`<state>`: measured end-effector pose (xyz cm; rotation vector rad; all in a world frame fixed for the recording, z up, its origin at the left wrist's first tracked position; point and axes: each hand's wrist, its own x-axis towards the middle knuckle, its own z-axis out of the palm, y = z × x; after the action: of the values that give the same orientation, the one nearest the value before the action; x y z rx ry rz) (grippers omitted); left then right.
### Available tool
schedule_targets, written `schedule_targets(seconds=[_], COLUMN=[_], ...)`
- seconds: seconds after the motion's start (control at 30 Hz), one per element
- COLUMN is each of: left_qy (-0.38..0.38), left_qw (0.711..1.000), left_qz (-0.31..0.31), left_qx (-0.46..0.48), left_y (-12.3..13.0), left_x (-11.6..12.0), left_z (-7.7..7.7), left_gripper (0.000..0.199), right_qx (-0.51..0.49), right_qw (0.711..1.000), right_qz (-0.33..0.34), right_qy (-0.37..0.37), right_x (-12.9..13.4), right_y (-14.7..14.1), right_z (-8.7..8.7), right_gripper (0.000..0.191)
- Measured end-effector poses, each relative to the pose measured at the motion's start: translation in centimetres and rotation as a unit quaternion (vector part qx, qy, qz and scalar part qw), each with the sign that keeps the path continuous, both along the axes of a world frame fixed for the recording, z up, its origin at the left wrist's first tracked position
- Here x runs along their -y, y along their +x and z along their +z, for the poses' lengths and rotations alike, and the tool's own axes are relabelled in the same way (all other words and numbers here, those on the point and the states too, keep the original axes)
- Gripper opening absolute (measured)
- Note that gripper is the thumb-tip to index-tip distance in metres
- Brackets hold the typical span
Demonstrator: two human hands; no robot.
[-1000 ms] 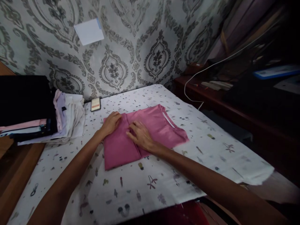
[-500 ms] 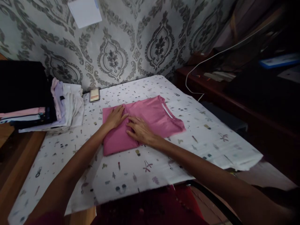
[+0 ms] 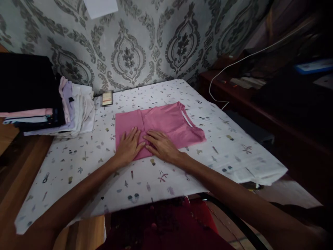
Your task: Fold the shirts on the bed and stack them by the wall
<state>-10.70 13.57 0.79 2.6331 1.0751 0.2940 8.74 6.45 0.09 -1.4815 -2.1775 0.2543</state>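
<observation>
A pink garment (image 3: 169, 121) lies flat on the patterned white cloth, its neckline opening toward the right and its left part folded over. My left hand (image 3: 128, 146) rests on the folded part near its front edge, fingers spread. Close beside it, my right hand (image 3: 161, 146) lies on the garment just right of the fold's edge, fingers stretched out toward the left. Neither hand grips anything; both press flat on the fabric.
Stacked folded clothes (image 3: 28, 86) stand at the back left, with white and lilac garments (image 3: 80, 107) beside them. A small card (image 3: 106, 98) lies near the wall. A white cable (image 3: 221, 71) hangs over the dark red furniture (image 3: 234, 93) at the right.
My left hand has slid from the upper part of the fold toward the front edge. My right hand has shifted slightly toward the front edge. The camera view has tilted a little.
</observation>
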Motion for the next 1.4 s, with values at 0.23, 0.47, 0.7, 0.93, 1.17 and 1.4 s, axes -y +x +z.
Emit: schedule_targets(seconds=[0.23, 0.47, 0.7, 0.93, 1.17, 1.4], left_qy=[-0.02, -0.024, -0.01, -0.058, -0.344, -0.468], left_qw=[0.996, 0.996, 0.999, 0.954, 0.775, 0.74], left_qz=[0.013, 0.004, -0.001, 0.168, 0.35, 0.318], left_qx=[0.086, 0.082, 0.051, 0.241, 0.398, 0.364], left_y=[-1.0, -2.9, -2.7, -5.9, -6.4, -5.3], left_x=[0.7, 2.5, 2.6, -1.3, -4.0, -4.7], left_z=[1.0, 1.4, 0.7, 0.8, 4.0, 5.2], left_gripper=[0.051, 0.045, 0.045, 0.045, 0.043, 0.032], right_qx=[-0.043, 0.001, 0.007, -0.128, -0.224, -0.401], right_qw=[0.999, 0.99, 0.991, 0.992, 0.97, 0.885], right_qz=[0.029, 0.134, 0.131, 0.012, -0.063, -0.2], right_qy=[0.002, 0.032, 0.038, -0.018, -0.065, -0.124], right_x=[0.8, 2.4, 2.6, 1.0, -6.5, -9.9], right_y=[1.0, 1.1, 1.0, -0.9, -6.5, -6.5], right_z=[0.8, 1.6, 2.3, 3.6, 3.6, 0.7], right_gripper=[0.042, 0.021, 0.021, 0.032, 0.061, 0.065])
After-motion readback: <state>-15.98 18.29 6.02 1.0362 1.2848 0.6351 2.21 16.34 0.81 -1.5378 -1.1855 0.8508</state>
